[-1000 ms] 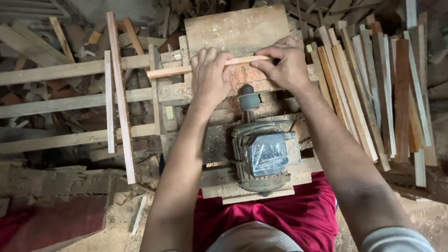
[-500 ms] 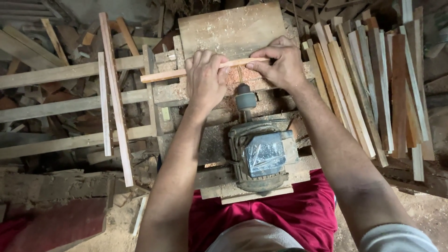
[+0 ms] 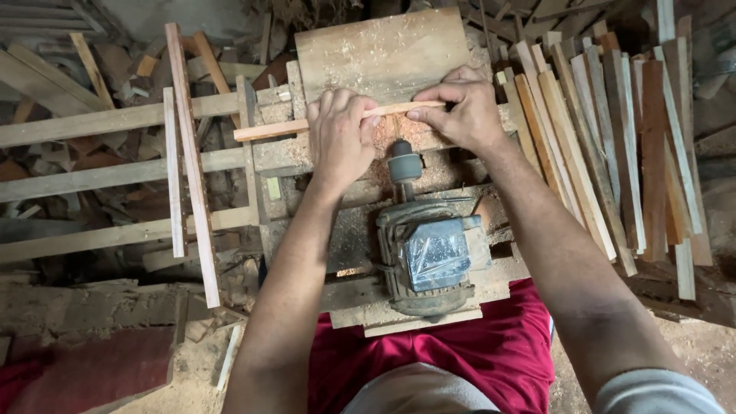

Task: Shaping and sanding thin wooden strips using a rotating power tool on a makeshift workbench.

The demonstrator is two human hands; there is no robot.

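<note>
Both hands are pressing a thin wooden strip (image 3: 307, 125) flat across the motor's spindle (image 3: 404, 165) (steadying it): left hand (image 3: 341, 138) fingers clamped over it, right hand (image 3: 458, 115) pinching its far-right end.

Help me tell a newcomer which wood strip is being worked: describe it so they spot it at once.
Find the grey motor on the bench. Just beyond its shaft, both hands press a thin reddish strip lying crosswise. Unlike the slats stacked at right, it is held.
</note>
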